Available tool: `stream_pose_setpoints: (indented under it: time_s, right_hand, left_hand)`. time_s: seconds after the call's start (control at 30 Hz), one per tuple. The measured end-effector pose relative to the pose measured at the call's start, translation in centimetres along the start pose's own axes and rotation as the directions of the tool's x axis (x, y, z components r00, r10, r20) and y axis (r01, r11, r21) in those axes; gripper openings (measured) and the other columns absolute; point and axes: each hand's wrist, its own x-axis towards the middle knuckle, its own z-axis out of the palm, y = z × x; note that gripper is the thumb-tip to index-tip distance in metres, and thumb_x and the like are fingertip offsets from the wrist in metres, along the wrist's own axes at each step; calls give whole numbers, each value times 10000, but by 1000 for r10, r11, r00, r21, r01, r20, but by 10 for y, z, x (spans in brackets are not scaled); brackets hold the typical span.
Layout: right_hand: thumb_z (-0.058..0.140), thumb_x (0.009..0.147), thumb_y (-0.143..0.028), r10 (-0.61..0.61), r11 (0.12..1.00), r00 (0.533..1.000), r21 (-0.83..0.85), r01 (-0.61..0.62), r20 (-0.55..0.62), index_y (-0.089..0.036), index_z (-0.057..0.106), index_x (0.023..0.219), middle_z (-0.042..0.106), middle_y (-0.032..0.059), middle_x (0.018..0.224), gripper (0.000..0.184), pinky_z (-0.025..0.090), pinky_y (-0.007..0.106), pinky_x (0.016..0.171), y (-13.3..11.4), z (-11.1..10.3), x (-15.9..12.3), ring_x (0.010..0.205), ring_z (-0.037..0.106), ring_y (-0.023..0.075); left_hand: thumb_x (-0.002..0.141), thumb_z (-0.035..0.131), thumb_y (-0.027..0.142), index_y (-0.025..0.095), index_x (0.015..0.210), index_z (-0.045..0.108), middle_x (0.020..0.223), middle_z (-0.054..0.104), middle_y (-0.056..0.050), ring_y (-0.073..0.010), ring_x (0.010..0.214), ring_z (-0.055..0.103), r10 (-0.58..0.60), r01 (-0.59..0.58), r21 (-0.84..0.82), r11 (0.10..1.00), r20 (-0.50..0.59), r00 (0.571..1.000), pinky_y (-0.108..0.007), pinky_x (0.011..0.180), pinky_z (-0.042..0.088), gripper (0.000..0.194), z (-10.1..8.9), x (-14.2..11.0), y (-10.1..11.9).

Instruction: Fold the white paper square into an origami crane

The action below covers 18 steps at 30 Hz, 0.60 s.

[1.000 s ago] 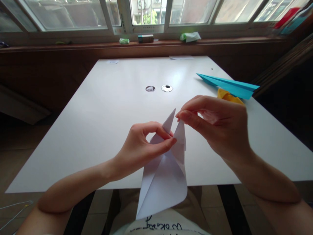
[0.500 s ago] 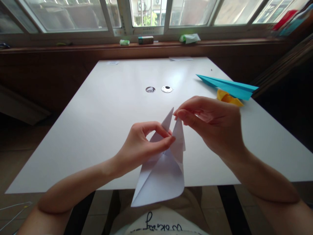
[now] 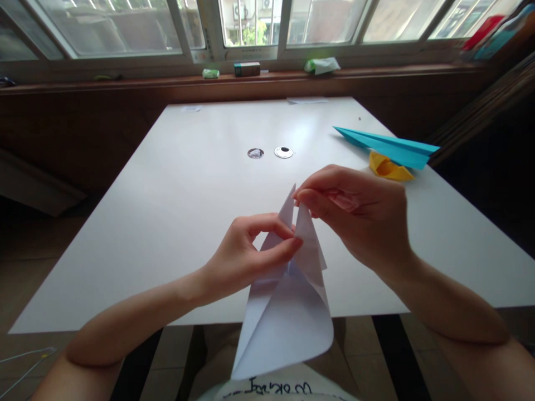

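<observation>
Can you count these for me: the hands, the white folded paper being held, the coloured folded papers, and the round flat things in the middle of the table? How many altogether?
Hands: 2 (left hand, right hand)
White folded paper: 1
Coloured folded papers: 2 (blue paper, yellow paper)
Round flat things: 2
Total: 7

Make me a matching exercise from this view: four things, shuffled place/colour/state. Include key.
Things:
1. paper plane
2. folded sheet
3. small box
4. paper boat

Descriptions:
A. on the windowsill
B. yellow, on the table
C. pinched between thumb and finger of the left hand
D. blue, near the table's right edge

Pairs: 1-D, 2-C, 3-A, 4-B
</observation>
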Motion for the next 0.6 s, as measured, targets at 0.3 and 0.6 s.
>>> stream_pose_setpoints:
  time_s: [0.3, 0.6]
  right_hand:
    - [613, 794, -250, -16, 998, 1000, -61, 18, 22, -211, 614, 721, 620, -9, 692, 82, 463, 269, 546, 0, -2, 1, 627, 555, 114]
    - [606, 801, -259, -13, 999, 1000, -33, 13, 20, -225, 611, 708, 615, -7, 689, 99, 458, 293, 536, 0, -2, 0, 609, 541, 126]
  left_hand:
    - [746, 663, 259, 174, 735, 708, 824, 694, -48, -170, 793, 616, 5, -5, 0, 1000, -17, 1000, -262, 682, 478, 97, -2, 1, -1]
    - [746, 662, 255, 175, 748, 720, 868, 700, -59, -189, 843, 623, 15, -13, 32, 999, -48, 999, -277, 718, 488, 99, -1, 0, 0]
